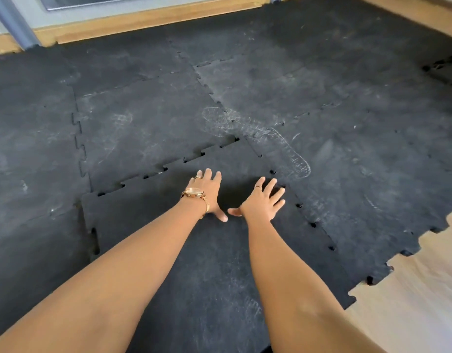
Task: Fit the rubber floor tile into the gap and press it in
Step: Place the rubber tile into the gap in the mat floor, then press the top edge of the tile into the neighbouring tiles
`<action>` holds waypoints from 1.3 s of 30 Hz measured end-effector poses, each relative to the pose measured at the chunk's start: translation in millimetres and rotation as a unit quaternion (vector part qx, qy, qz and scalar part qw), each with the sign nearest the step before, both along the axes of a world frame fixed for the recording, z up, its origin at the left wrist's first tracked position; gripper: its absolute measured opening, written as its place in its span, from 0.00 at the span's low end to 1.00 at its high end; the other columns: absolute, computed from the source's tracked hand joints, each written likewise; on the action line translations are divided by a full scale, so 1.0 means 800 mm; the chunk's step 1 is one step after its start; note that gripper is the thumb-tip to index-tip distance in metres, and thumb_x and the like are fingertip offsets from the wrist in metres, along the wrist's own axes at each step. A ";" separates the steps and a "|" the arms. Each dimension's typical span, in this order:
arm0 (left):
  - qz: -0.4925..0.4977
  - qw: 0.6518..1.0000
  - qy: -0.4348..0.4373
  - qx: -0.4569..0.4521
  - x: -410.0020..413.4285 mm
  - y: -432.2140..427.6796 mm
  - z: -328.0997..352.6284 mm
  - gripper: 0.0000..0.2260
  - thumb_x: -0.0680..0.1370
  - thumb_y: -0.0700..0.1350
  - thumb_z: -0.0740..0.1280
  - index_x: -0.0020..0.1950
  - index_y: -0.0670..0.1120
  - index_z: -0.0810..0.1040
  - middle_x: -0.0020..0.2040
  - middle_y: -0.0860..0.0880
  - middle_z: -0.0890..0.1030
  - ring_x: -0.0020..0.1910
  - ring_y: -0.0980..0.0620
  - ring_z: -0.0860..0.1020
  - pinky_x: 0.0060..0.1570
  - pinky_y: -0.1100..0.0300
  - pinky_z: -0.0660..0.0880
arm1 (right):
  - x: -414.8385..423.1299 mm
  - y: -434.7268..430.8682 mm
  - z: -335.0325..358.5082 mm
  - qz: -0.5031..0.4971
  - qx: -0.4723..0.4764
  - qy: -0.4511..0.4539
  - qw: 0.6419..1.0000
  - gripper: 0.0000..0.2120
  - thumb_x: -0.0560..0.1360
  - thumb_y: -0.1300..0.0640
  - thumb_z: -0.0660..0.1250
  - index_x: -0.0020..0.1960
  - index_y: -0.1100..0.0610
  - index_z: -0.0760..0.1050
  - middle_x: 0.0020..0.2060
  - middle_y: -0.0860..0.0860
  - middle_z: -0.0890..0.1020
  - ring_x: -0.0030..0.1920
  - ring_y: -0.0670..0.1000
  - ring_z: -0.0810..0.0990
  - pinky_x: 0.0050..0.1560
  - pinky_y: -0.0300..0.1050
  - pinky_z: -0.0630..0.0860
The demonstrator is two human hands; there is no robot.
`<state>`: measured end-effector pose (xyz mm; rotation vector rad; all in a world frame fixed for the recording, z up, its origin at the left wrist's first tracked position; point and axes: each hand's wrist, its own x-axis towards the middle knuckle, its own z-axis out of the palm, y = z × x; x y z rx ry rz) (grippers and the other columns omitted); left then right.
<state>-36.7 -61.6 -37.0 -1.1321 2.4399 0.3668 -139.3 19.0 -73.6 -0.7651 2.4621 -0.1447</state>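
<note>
The tile (168, 225) is laid on the floor directly beneath both outstretched arms, its far corner pointed away from the person and its toothed edges set against the mats (143, 128) already down. Both hands are spread flat on it near that far corner, fingers splayed and nothing grasped: the left hand (209, 194) (a watch (194, 192) is worn at its wrist) is placed toward the far left seam, the right hand (264, 201) just beside the right seam, thumbs nearly touching. Along the far left edge the tabs appear mostly meshed, though small dark holes are left at the notches; the same holes are seen down the right seam. The near left corner seems raised slightly above the neighbouring mat, with a shadowed slot beside it, so seating is judged unfinished. Pressure is probably needed next along the seams rather than at the middle, the right seam being nearer the right hand, the lifted left corner nearer the left. Bare wood (410, 289) is exposed at the right.
</note>
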 end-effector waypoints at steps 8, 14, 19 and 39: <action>-0.014 0.997 -0.065 -0.024 -0.061 -0.082 -0.018 0.73 0.54 0.63 0.81 0.76 0.36 0.33 0.78 0.38 0.35 0.78 0.41 0.38 0.77 0.47 0.44 | -0.012 0.004 -0.015 0.055 0.014 0.028 0.998 0.66 0.62 0.34 0.76 0.78 0.56 0.33 0.79 0.56 0.37 0.78 0.62 0.36 0.76 0.60 0.39; -0.031 0.996 -0.081 0.017 -0.063 -0.114 -0.014 0.74 0.50 0.58 0.84 0.78 0.43 0.34 0.79 0.46 0.37 0.79 0.42 0.43 0.75 0.47 0.54 | -0.019 -0.016 -0.001 0.077 0.100 0.027 0.992 0.66 0.62 0.36 0.77 0.78 0.59 0.34 0.78 0.61 0.40 0.77 0.67 0.40 0.77 0.62 0.46; -0.031 0.996 -0.043 0.065 -0.049 -0.131 -0.009 0.68 0.55 0.52 0.84 0.79 0.50 0.38 0.80 0.52 0.38 0.79 0.45 0.51 0.74 0.47 0.59 | -0.075 -0.034 0.028 0.134 0.133 0.030 0.982 0.47 0.61 0.45 0.82 0.72 0.58 0.63 0.69 0.57 0.70 0.68 0.61 0.70 0.53 0.49 0.72; -0.091 0.991 0.011 0.097 -0.043 -0.149 -0.068 0.68 0.60 0.51 0.83 0.76 0.44 0.29 0.76 0.44 0.27 0.74 0.49 0.29 0.73 0.54 0.36 | -0.155 -0.024 -0.041 0.369 0.063 0.124 0.919 0.50 0.64 0.24 0.28 0.73 0.58 0.24 0.74 0.52 0.28 0.76 0.55 0.30 0.77 0.55 0.33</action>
